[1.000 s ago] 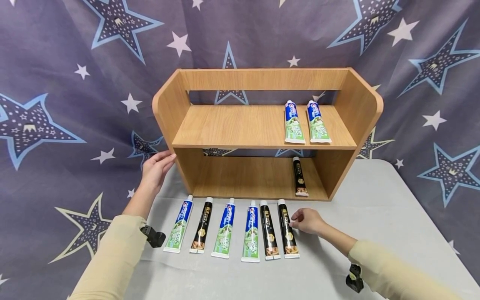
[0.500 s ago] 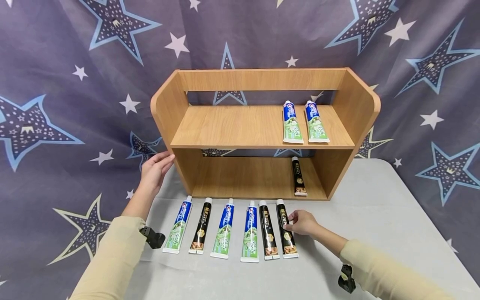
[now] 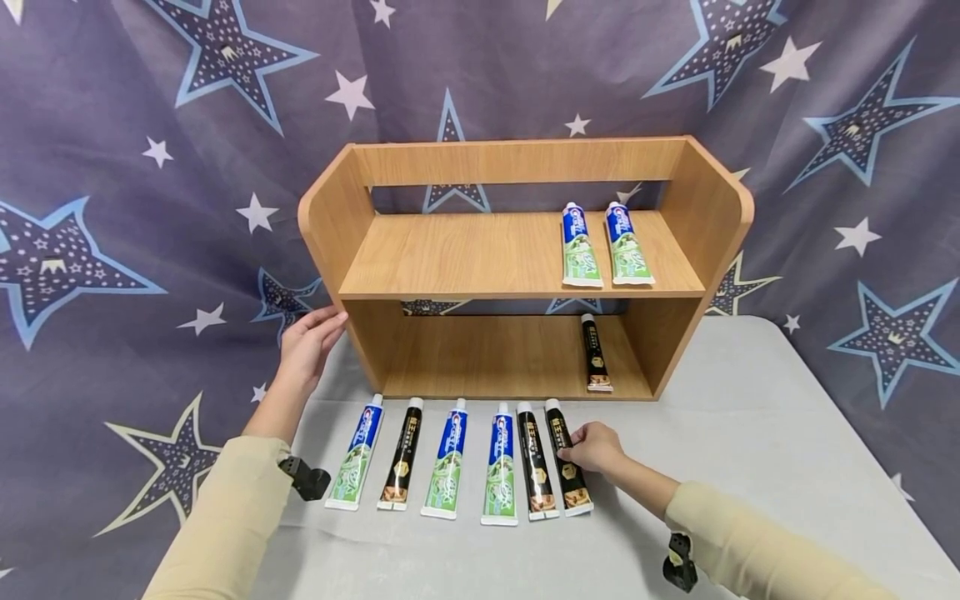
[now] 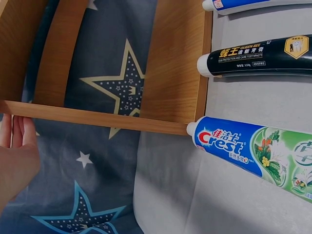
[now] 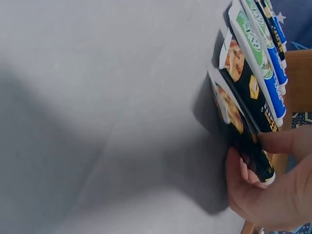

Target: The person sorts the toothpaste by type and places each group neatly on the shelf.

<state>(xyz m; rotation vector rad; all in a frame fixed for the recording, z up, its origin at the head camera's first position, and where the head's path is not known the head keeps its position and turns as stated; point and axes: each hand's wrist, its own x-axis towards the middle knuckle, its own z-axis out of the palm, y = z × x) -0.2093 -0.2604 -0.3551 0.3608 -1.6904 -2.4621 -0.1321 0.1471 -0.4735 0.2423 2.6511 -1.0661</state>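
Observation:
My right hand (image 3: 594,448) pinches the rightmost black toothpaste tube (image 3: 567,462) between thumb and fingers. In the right wrist view that black tube (image 5: 243,131) is tipped on its side, partly covered by the thumb. My left hand (image 3: 306,348) touches the left side of the wooden shelf (image 3: 517,254) with straight fingers. In the left wrist view, the fingertips of the left hand (image 4: 19,151) meet the edge of the side panel. Beside the held tube lies another black toothpaste tube (image 3: 537,467), then a blue and green Crest toothpaste tube (image 3: 500,471).
Farther left in the row lie a Crest tube (image 3: 447,462), a black tube (image 3: 402,458) and another Crest tube (image 3: 356,458). Two Crest tubes (image 3: 581,250) lie on the upper shelf at right. One black tube (image 3: 596,357) lies on the lower shelf. A star-patterned curtain (image 3: 187,167) hangs behind.
My right hand has moved left onto the rightmost black tube and now grips it; the tube has tilted a little. My left hand stays at the shelf's side.

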